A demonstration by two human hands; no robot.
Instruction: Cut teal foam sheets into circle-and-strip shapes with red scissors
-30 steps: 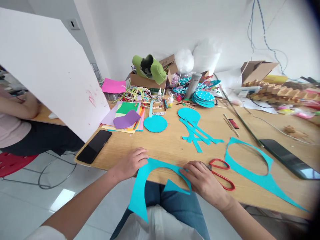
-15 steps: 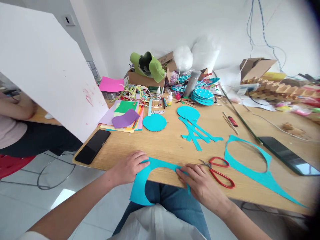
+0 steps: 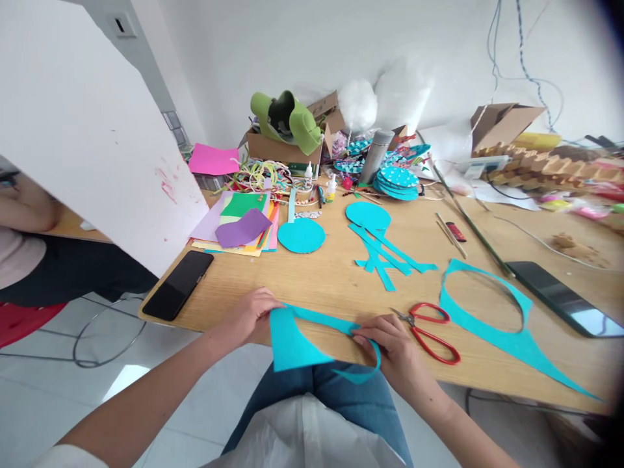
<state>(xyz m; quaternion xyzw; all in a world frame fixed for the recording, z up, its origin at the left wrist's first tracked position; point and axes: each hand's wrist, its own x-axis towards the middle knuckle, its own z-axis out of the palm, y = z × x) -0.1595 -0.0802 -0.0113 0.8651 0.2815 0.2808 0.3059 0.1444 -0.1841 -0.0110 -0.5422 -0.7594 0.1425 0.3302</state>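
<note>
A blue paper offcut (image 3: 295,341) with a large rounded opening hangs over the table's front edge. My left hand (image 3: 251,313) pinches its upper left corner. The fingers of my right hand (image 3: 390,341) are closed on its right side, where a narrow curved strip loops down. Just right of that hand lie red-handled scissors (image 3: 433,331), blades pointing left. Farther right is a second blue offcut (image 3: 492,325) with a round hole. Beyond my hands rest a blue paper circle (image 3: 301,235), another blue circle (image 3: 368,216) and several blue strips (image 3: 377,253).
A black phone (image 3: 179,285) lies at the left corner, a dark phone (image 3: 560,298) at the right. Coloured sheets (image 3: 244,227), a glue bottle (image 3: 331,188), a grey flask (image 3: 376,157) and a cardboard box (image 3: 280,151) stand behind. A white board (image 3: 92,123) leans at left, a seated person (image 3: 29,240) beyond.
The offcut has been lifted and tilted off the tabletop, and its lower part has swung right and up. My left hand has shifted from lying on the paper to pinching its corner.
</note>
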